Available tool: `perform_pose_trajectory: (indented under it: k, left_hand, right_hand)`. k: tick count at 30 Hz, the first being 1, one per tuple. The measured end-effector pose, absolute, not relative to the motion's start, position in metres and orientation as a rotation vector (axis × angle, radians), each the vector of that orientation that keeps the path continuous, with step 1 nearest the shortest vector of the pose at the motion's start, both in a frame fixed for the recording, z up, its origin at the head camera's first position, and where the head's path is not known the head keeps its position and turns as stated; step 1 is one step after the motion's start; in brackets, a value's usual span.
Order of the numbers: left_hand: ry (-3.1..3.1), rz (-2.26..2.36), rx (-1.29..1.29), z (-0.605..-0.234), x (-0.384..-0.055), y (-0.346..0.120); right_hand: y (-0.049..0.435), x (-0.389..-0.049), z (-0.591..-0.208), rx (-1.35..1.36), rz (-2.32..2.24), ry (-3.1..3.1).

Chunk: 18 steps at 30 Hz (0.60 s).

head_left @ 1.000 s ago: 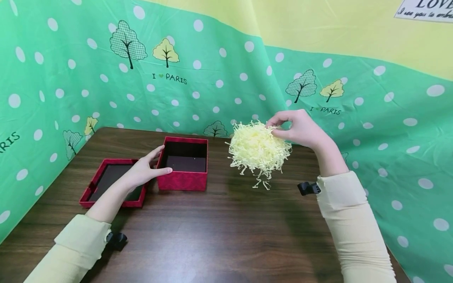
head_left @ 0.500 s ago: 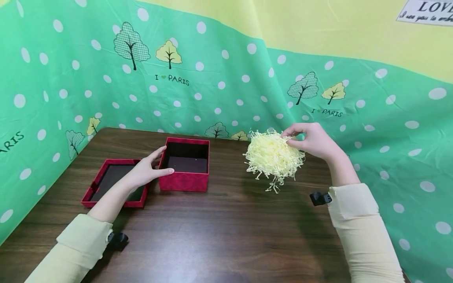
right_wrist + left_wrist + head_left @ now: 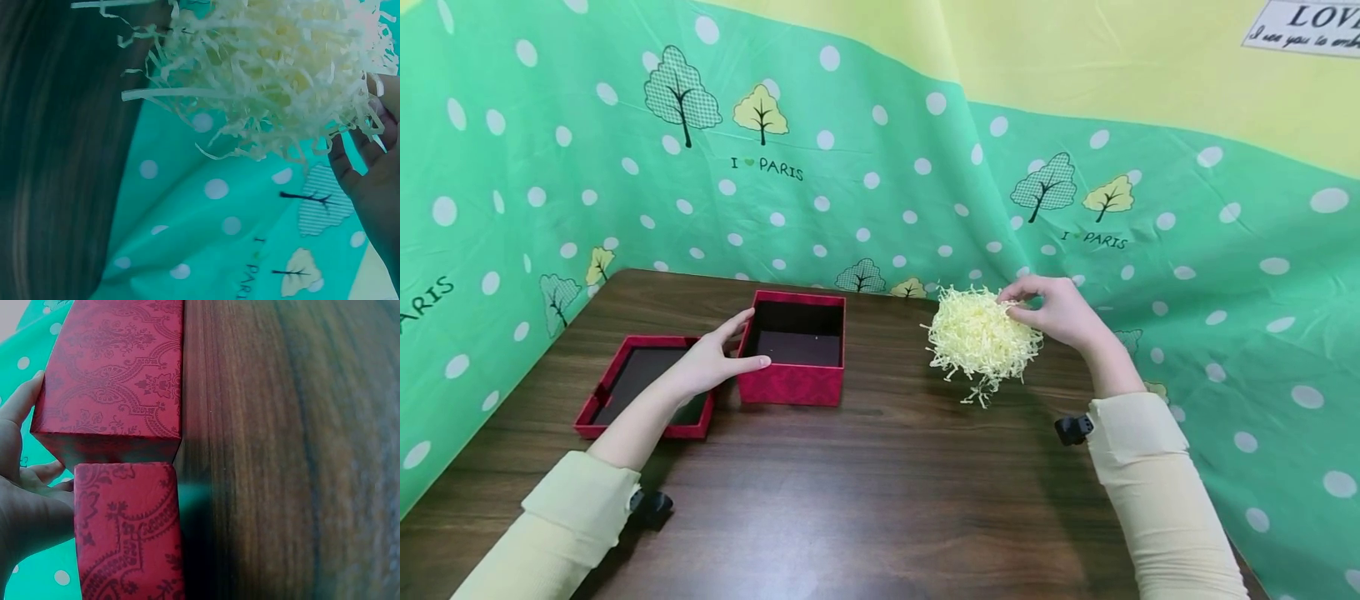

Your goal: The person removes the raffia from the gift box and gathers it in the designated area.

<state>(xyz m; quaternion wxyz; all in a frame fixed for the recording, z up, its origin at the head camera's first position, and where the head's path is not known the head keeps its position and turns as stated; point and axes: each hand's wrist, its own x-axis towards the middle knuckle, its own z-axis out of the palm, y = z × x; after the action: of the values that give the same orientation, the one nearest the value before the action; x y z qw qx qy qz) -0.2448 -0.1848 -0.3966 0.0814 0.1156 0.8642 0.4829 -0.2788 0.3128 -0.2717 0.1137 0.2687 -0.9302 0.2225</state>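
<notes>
In the head view my right hand (image 3: 1051, 310) pinches the upper right of a fluffy clump of pale yellow shredded paper (image 3: 981, 333). Loose strands dangle from the clump low over the table, and in the right wrist view the paper (image 3: 269, 75) hides most of the fingertips. My left hand (image 3: 711, 360) rests against the left side of a red patterned box (image 3: 790, 385), thumb on its front rim and fingers straight along the side. The box has no lid on it and shows a dark inside. Beneath the left forearm lies the red box lid (image 3: 617, 375), its inside facing up.
A dark wooden table (image 3: 880, 500) carries everything. Behind it hangs a green and yellow curtain (image 3: 865, 133) with white dots and printed trees. Each wrist wears a small black camera, the right wrist camera (image 3: 1073, 429) sitting close over the table.
My right hand has moved to the right with the shredded paper and then lowered slightly. The left hand and the box have kept their places.
</notes>
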Motion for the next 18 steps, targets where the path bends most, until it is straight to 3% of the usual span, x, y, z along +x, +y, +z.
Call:
perform_pose_trajectory:
  k: [18]
  left_hand:
    - [2.594,1.43,0.326,-0.396,-0.245,-0.184]
  right_hand:
    - [0.327,-0.312,-0.33,0.688,0.705,-2.71]
